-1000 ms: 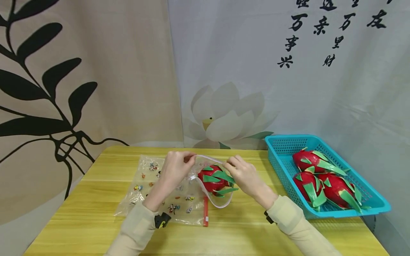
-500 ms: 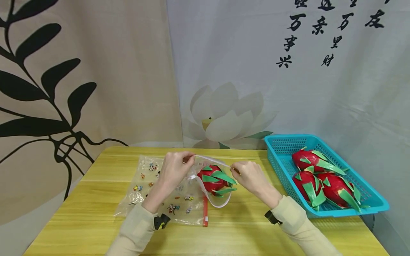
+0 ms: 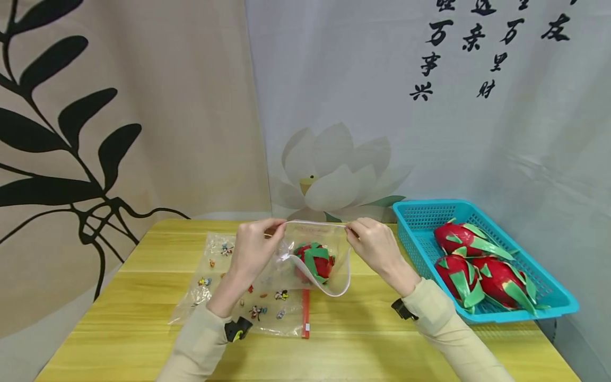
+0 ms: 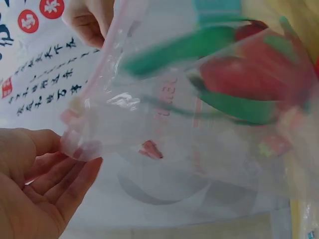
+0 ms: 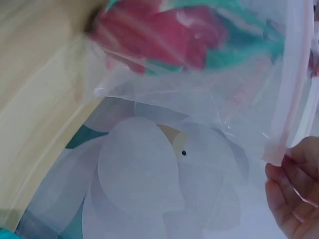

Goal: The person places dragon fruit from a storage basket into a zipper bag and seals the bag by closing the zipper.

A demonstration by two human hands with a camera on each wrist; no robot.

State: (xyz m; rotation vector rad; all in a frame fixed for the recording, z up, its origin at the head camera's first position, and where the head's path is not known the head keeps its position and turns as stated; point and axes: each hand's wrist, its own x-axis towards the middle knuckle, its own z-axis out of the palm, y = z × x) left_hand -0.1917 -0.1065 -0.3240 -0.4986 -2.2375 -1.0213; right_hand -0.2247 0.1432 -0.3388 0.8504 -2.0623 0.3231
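A clear zip bag (image 3: 340,249) hangs between my two hands in the head view, its mouth gaping toward me. Inside it lies a red dragon fruit (image 3: 312,261) with green leafy scales, blurred in both wrist views. My left hand (image 3: 255,246) pinches the left corner of the bag's rim between thumb and fingers. At the right corner, my right hand (image 3: 378,248) pinches the rim the same way. The right wrist view shows those fingertips (image 5: 274,172) on the pale pink zip strip (image 5: 294,74).
Under my left forearm, a flat clear bag (image 3: 272,323) with small cartoon prints and a red closure strip lies on the wooden table (image 3: 353,345). A blue basket (image 3: 415,239) at the right holds several dragon fruits (image 3: 506,284). A printed curtain (image 3: 215,132) hangs behind.
Both hands have lifted the bag's rim, the right one shifting outward and upward. The bag mouth has risen, and the dragon fruit has tipped and sits deeper inside.
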